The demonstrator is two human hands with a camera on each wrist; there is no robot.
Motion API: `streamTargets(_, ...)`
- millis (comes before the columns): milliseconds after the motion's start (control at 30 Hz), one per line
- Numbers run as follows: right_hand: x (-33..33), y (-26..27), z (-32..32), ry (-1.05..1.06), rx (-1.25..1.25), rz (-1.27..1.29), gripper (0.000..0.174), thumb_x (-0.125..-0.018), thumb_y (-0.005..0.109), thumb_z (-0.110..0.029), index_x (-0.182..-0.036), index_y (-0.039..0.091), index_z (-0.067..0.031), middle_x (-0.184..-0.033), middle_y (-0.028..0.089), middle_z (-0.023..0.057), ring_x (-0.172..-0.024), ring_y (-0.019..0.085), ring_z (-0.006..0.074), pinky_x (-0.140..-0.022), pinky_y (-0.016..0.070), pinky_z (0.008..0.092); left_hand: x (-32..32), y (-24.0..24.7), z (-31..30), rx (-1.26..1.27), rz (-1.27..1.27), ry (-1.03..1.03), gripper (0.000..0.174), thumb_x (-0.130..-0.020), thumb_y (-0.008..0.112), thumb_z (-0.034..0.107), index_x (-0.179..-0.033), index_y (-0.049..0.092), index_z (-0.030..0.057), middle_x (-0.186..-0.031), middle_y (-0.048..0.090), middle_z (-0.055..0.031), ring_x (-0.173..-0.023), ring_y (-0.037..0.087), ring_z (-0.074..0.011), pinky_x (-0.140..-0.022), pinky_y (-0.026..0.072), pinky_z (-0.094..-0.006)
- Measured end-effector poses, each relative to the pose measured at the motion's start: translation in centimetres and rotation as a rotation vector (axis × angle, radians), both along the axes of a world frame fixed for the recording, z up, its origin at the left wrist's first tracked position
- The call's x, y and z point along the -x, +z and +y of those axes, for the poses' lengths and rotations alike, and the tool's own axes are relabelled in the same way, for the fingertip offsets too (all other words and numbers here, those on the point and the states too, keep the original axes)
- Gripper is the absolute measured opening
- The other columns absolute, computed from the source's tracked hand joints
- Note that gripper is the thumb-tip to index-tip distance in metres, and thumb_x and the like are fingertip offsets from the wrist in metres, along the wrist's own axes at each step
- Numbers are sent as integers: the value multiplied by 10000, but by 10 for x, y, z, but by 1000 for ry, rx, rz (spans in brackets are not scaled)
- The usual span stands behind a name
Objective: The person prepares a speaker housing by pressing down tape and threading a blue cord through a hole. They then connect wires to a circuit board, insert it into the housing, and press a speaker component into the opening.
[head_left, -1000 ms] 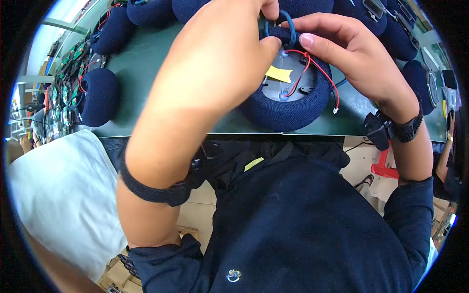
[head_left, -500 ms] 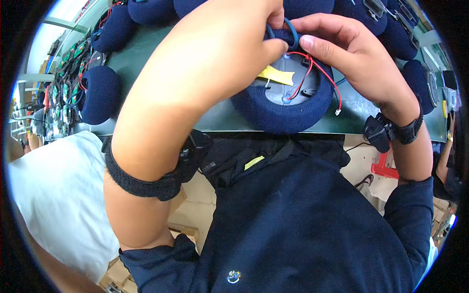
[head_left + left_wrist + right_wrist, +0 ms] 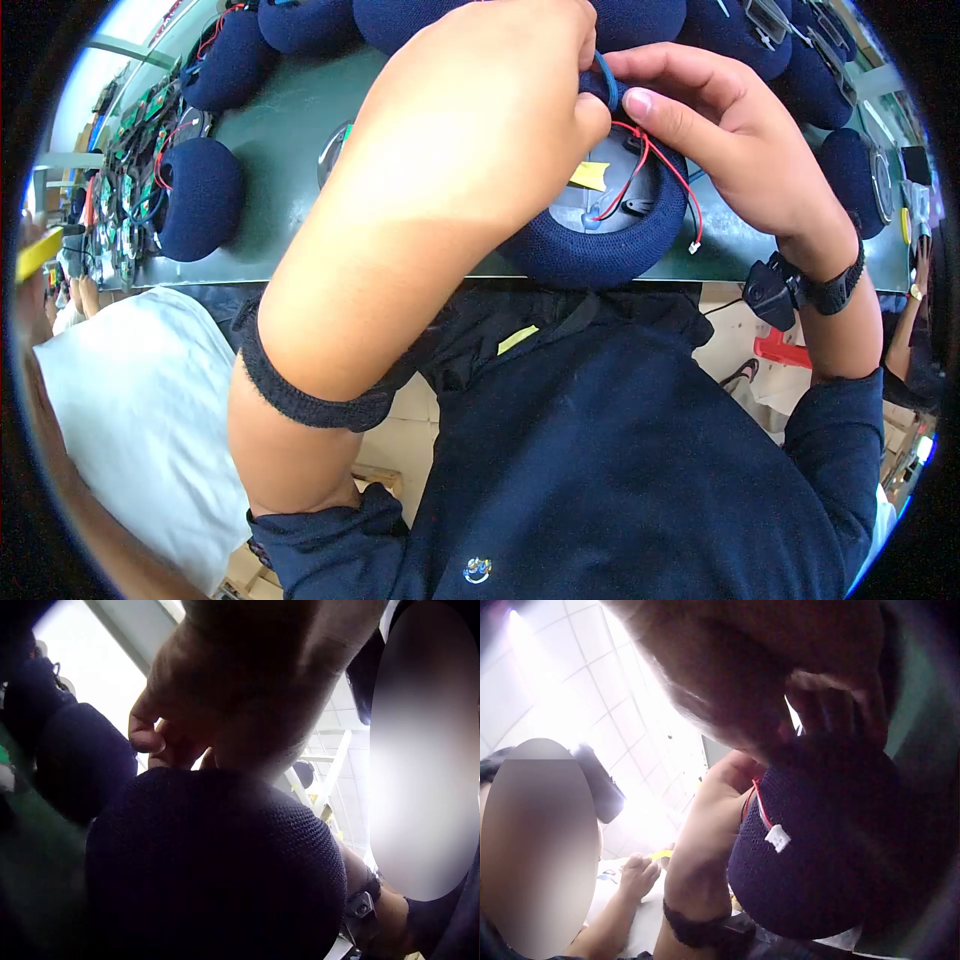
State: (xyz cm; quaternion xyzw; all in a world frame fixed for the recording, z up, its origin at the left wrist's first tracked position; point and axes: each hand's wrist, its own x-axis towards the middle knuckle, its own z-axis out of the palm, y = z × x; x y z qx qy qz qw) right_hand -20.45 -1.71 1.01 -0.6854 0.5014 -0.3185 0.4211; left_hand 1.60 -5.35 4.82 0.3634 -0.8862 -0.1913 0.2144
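A round navy knitted piece (image 3: pixel 590 260) with a grey inner face (image 3: pixel 622 165) lies at the table's near edge. A yellow strip (image 3: pixel 588 176) and red and black wires with a white connector (image 3: pixel 695 246) show on it. At its far rim my left hand (image 3: pixel 490 120) pinches a blue cord (image 3: pixel 607 80), its fingertips partly hidden behind the hand. Beside the cord, my right hand (image 3: pixel 725 125) grips the rim between thumb and fingers. The left wrist view has the knitted side (image 3: pixel 217 862) below the left hand (image 3: pixel 247 690); the right wrist view shows the connector (image 3: pixel 777 838) hanging.
More navy knitted pieces (image 3: pixel 205 200) stand along the left, back and right of the green table (image 3: pixel 285 130). Green circuit boards (image 3: pixel 125 190) are piled at the far left. A person in a white top (image 3: pixel 140 400) is close on the left.
The left hand has shifted right and a little toward the body, covering more of the cord. The knitted piece has moved slightly right and nearer; the right hand keeps its hold.
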Motion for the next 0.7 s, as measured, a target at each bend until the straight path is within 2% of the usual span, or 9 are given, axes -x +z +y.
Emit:
streamTargets(100,-2,-1,1,-33,-43,-80,345,-1039,624,-170,-1341,629,-3,-1213,702,68,-1114,645,115,-996,511,265,-1,-1,-4,-170,99,-12,258,-847,698,168,-1013,609,-7,-960,654,-254,-978,645,-413,-880,505,-468)
streamTargets(233,-3,0,2,8,-135,-201,338,-1043,602,-134,-1350,611,5,-1234,693,76,-1132,640,116,-1015,501,267,-4,-8,-4,-170,94,26,280,-844,713,180,-1019,607,-12,-1001,650,-266,-1007,643,-405,-899,501,-466)
streamTargets(300,-3,1,2,-12,-170,-219,343,-1045,576,-113,-1363,591,16,-1261,681,90,-1152,635,125,-1040,493,286,-11,-25,-17,-8,213,-53,215,-783,744,94,-985,702,33,-864,646,-38,-765,590,-153,-747,462,-304)
streamTargets(400,1,0,5,-26,-153,-205,353,-1049,566,-128,-1366,583,27,-1272,678,101,-1169,636,141,-1056,487,307,-19,-21,-8,-111,170,20,284,-777,749,113,-1047,718,32,-930,698,-31,-814,617,-133,-775,464,-297)
streamTargets(433,2,-1,5,-20,-151,-222,359,-1055,550,-144,-1364,577,38,-1309,666,142,-1206,630,178,-1076,476,326,-18,-27,-8,-90,295,-8,289,-773,740,81,-1060,732,44,-930,716,-30,-816,631,-118,-731,466,-280)
streamTargets(467,2,-2,5,-22,-154,-215,359,-1055,550,-144,-1364,577,38,-1309,666,142,-1206,630,178,-1076,476,326,-23,-35,-12,-93,302,-8,289,-773,740,81,-1060,732,44,-930,716,-30,-816,631,-118,-731,466,-280)
streamTargets(533,1,-2,5,-32,-157,-240,347,-1058,537,-147,-1349,583,38,-1344,645,195,-1243,620,218,-1092,467,338,-22,-42,-17,-91,313,-3,289,-773,740,79,-1059,732,44,-927,716,-30,-813,630,-118,-728,466,-279)
streamTargets(567,5,-5,1,29,-100,-235,338,-1059,532,-153,-1334,587,36,-1360,629,231,-1261,612,241,-1101,462,351,-23,-45,-18,-95,320,2,288,-773,741,77,-1059,732,44,-926,716,-30,-811,629,-118,-726,466,-278)
streamTargets(700,9,-3,-1,37,-133,-248,350,-1051,542,-176,-1320,583,43,-1363,624,240,-1274,604,246,-1113,449,371,-19,-61,-18,-96,345,26,288,-772,742,73,-1058,733,43,-919,716,-31,-805,627,-118,-718,467,-276)
